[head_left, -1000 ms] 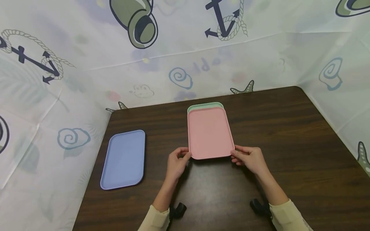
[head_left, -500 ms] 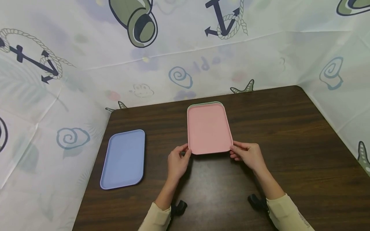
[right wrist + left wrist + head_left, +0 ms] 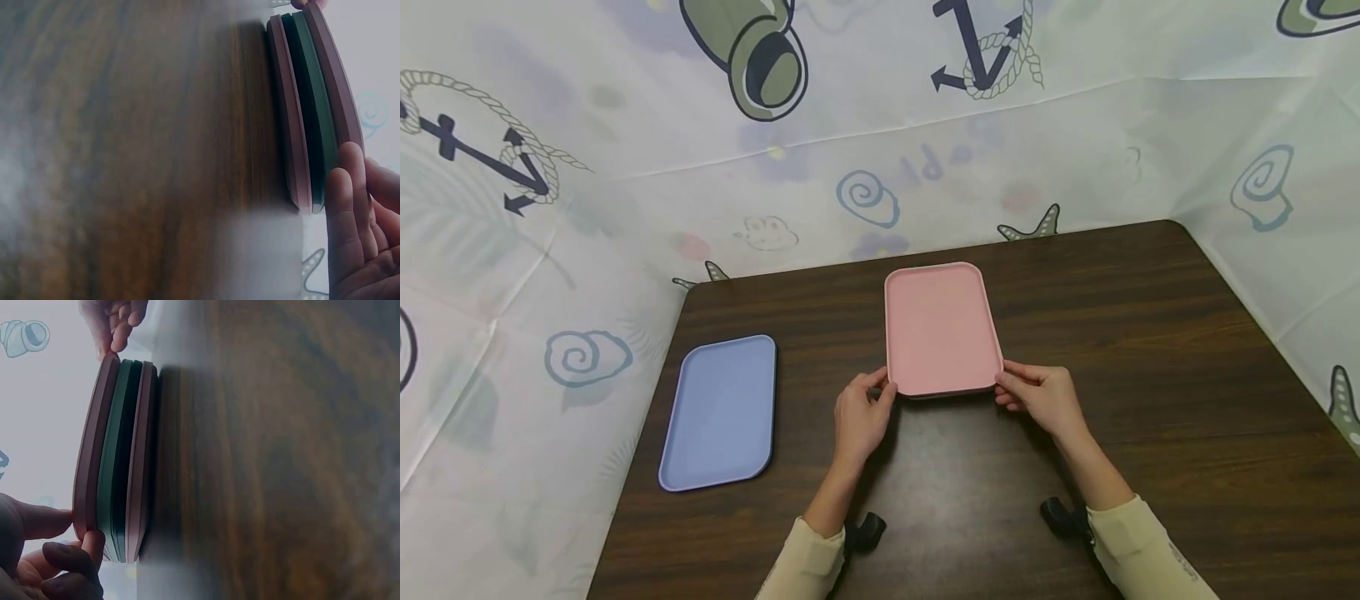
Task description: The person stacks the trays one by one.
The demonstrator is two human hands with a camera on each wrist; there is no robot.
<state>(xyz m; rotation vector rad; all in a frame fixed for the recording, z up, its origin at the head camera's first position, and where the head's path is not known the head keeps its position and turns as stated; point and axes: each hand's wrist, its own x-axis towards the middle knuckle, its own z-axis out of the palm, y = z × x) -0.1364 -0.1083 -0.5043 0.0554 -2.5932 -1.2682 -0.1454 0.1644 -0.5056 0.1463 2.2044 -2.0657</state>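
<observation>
Dark wooden table (image 3: pixel 1150 400) carries a three-tray stack, pink tray (image 3: pixel 942 327) topmost over green tray (image 3: pixel 119 456), both hands pinching its near corners, left hand (image 3: pixel 859 417) and right hand (image 3: pixel 1043 398), where an uneven pull could skew or slide it off.

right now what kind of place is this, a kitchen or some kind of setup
Probably a staged recording booth, not a kitchen: a dark wood table walled by a nautical-print sheet, holding only plastic trays.

No legible text, label, brand or number anywhere on trays, table or backdrop.
</observation>
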